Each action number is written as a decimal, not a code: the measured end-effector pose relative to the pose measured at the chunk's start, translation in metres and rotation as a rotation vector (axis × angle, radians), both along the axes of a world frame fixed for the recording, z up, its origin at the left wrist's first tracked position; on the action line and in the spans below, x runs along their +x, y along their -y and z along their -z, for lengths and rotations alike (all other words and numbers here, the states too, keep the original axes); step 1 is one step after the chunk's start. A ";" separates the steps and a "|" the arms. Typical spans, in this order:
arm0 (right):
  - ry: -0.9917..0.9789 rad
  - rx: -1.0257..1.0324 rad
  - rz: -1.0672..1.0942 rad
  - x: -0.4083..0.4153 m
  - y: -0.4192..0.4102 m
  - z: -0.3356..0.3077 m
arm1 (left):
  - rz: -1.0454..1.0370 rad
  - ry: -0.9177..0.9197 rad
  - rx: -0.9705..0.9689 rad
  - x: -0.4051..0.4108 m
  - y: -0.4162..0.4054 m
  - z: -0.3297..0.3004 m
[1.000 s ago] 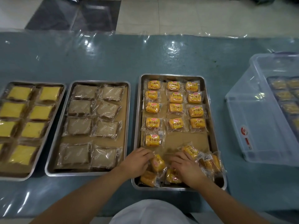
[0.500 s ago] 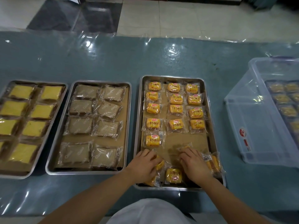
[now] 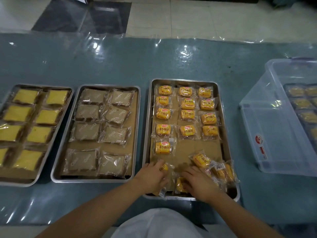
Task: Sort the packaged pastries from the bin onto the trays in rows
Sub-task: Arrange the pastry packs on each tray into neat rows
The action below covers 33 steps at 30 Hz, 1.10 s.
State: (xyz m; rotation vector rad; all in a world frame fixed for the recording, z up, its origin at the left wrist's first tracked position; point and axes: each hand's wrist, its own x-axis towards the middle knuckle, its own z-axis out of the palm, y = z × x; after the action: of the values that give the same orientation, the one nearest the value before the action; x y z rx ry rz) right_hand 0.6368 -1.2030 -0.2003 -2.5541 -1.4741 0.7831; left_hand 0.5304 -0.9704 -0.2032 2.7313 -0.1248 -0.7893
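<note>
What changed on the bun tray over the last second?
The right hand slid from the loose bun near the paper's edge toward a near-rim bun. The left hand barely shifted, covering a bun. Arranged rows and the other trays stayed put.

Since a second ago: left hand (image 3: 153, 177) shifted toward the tray's (image 3: 147, 127) left edge, now covering one bun packet (image 3: 163, 168) at the near-left corner instead of the one nearer the middle. Right hand (image 3: 199, 183) drawn back toward the near rim, now resting on a packet (image 3: 180, 185) there. Packet (image 3: 200, 159) formerly under the right fingers (image 3: 187, 172) now uncovered, tilted, just beyond them. Loose pile (image 3: 222, 171) at the near-right corner slightly rearranged.
</note>
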 end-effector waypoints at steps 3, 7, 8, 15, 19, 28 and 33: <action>0.077 0.080 0.070 0.004 -0.003 -0.004 | 0.049 0.081 -0.028 0.001 -0.003 0.008; 0.213 -0.025 0.307 0.021 -0.005 -0.017 | 0.085 0.175 -0.055 0.003 -0.002 0.018; 0.229 -0.095 0.365 0.027 -0.004 -0.020 | 0.093 0.196 -0.048 0.004 -0.002 0.020; 0.138 -0.364 0.483 0.050 -0.005 -0.027 | 0.076 0.244 0.107 0.011 -0.006 0.027; 0.127 -0.229 0.435 0.061 -0.013 -0.025 | 0.029 0.216 0.116 0.011 -0.005 0.026; 0.208 -0.094 0.417 0.092 -0.022 -0.010 | 0.003 0.249 0.183 0.014 -0.003 0.022; 0.114 -0.088 0.435 0.086 0.014 -0.022 | 0.082 0.274 0.112 0.023 0.007 0.022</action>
State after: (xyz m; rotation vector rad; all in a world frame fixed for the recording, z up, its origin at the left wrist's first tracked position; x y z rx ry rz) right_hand 0.7223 -1.2169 -0.1787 -2.8724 -0.8641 0.6575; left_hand 0.5534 -0.9772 -0.2251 2.9444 -0.2588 -0.4496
